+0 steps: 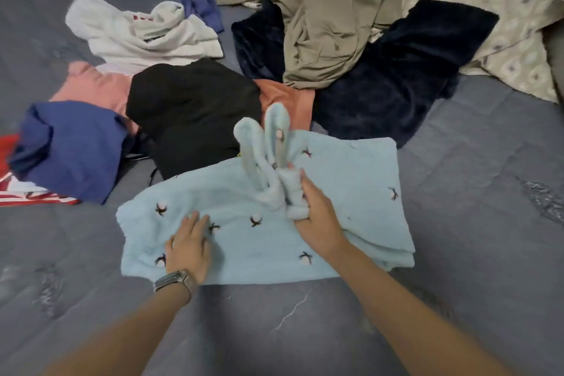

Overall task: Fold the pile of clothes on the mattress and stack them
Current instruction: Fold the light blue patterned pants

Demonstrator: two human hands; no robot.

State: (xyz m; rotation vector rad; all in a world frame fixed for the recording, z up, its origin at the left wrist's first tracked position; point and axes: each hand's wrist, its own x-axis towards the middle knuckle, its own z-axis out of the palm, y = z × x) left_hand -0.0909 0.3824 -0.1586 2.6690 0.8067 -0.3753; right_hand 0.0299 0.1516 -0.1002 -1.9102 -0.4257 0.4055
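Pale blue fleece garment (335, 207) flat on the grey mattress (473, 223), directly under both hands, partly folded, layered edges showing right of the right hand. Small dark-and-pink embroidered motifs scattered over it. Plush, thick, likely springs back, so needs pressing.

Left hand (190, 249): fingers straight, palm down, pinning the fabric. Right hand (314, 217): gripping a bunched strip of the same fleece, loose ends standing up beyond the fingers. Sleeve or tie, can't tell.

For this step: keep left palm anchored, lay the bunched piece flat across the body inside the outline, smooth outward before next fold.

Beyond the hands: black garment (195, 113), navy garment (73, 146) to the left, unfolded heap further out. No stack visible yet, so early in the task.
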